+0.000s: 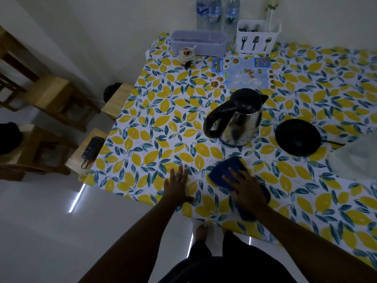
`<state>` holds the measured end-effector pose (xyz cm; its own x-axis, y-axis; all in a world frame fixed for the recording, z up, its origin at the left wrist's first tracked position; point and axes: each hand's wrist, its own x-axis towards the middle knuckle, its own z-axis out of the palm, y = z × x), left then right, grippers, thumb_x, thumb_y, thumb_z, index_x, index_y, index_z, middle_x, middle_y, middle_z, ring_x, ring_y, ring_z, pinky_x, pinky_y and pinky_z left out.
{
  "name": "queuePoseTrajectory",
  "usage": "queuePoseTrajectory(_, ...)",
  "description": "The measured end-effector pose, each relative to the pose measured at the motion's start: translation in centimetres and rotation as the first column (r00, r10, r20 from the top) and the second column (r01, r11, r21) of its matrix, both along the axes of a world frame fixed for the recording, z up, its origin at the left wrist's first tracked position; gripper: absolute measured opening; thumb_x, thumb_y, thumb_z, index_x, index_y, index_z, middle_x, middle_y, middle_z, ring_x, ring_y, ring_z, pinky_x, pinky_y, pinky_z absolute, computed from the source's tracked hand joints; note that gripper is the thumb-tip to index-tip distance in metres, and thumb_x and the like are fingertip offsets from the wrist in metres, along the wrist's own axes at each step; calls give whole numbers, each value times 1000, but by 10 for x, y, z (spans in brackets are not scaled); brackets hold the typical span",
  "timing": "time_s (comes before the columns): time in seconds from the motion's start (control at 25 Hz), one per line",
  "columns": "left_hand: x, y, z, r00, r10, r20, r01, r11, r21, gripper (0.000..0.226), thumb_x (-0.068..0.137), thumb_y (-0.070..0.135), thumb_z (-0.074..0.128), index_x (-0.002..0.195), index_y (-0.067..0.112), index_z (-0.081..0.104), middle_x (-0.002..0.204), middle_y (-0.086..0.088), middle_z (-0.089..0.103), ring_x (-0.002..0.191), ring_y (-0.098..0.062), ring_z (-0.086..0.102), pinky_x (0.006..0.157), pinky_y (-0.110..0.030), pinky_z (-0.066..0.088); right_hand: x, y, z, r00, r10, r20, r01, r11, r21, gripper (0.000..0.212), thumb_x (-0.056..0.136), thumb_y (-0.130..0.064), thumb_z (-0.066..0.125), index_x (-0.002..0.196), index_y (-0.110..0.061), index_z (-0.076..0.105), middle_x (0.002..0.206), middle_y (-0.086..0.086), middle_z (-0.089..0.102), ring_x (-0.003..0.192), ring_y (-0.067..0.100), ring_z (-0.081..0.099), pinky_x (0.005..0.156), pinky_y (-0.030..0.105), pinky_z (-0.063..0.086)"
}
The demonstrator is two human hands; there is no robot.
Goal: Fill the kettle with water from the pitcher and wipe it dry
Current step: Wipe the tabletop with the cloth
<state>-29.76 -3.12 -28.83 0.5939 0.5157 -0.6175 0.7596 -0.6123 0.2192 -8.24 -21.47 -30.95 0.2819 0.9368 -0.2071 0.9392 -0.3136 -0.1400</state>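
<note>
A steel kettle (239, 123) with a black lid and handle stands upright on the lemon-print tablecloth (155, 127), lid shut, handle towards the left. Its round black base (297, 137) lies to its right, apart from it. A dark blue cloth (223, 169) lies flat near the table's front edge. My right hand (245, 189) rests flat on the cloth, fingers spread. My left hand (177, 184) lies flat on the tablecloth to the left of the cloth, fingers apart and holding nothing. A pale translucent shape (355, 158) at the right edge may be the pitcher; it is blurred.
At the back stand three water bottles (215, 11), a lilac box (199, 41), a white cutlery holder (258, 35), a small jar (186, 56) and a blue leaflet (242, 72). Wooden stools (59, 99) stand left of the table, one holding a dark device (90, 150).
</note>
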Motion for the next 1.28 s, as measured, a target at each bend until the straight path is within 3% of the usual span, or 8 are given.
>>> queuePoseTrajectory(0.16,-2,1,-1,1000,-3,-11,3,1000,-3,128,67,65,71,147,22,-19,156,-5,-28,141,-38,-25,114,-62,5,21,41,9,885,-464,-22,465,885,15,54,92,-32,50,144,-33,38,156,6,29,133,42,30,95,61,36)
queuePoseTrajectory(0.4,0,-1,0,1000,13,-19,-13,1000,-1,128,66,63,72,148,23,-18,157,-3,-28,142,-36,-24,115,-61,5,-54,17,-5,998,47,-36,-47,999,8,51,82,-37,45,132,-38,50,146,1,47,121,32,37,79,53,50)
queuePoseTrajectory(0.48,0,-2,0,1000,10,-28,-9,1000,11,127,67,62,72,148,22,-18,157,-4,-29,142,-36,-24,115,-61,5,-42,-11,-3,997,64,-33,-64,998,-3,53,80,-36,45,133,-39,48,147,-1,46,121,31,42,78,51,52)
queuePoseTrajectory(0.6,10,-3,6,1000,5,-28,-6,1000,-5,125,70,58,73,148,19,-16,156,-7,-29,143,-38,-23,115,-61,6,4,-40,2,985,-172,-1,172,984,-44,58,84,-33,56,140,-36,42,152,1,39,124,34,41,81,53,50)
queuePoseTrajectory(0.72,30,-13,10,994,-107,-31,108,994,7,125,69,64,70,149,17,-13,158,-10,-24,144,-38,-19,116,-61,11,54,-16,9,879,-475,37,476,876,-83,57,95,-38,44,149,-35,24,161,3,17,138,36,25,96,56,39)
queuePoseTrajectory(0.88,41,-27,5,996,-81,-26,81,997,0,131,66,65,72,148,16,-17,157,-10,-27,143,-38,-23,114,-62,8,75,24,23,768,-639,-30,630,764,-139,57,97,-40,37,149,-37,15,162,1,4,141,38,15,103,60,32)
queuePoseTrajectory(1.12,35,-26,0,996,-87,0,87,996,14,132,63,68,71,149,20,-17,157,-8,-27,142,-36,-24,115,-60,5,-24,-19,8,965,-263,-12,261,962,-79,64,77,-33,71,136,-32,48,150,8,41,120,39,41,76,57,51)
queuePoseTrajectory(1.28,35,-28,4,997,-73,1,73,997,13,131,64,67,72,149,21,-17,157,-7,-27,143,-35,-23,115,-59,5,-20,0,9,971,-239,-18,237,969,-71,64,81,-31,68,140,-30,43,153,8,36,124,39,39,80,60,49)
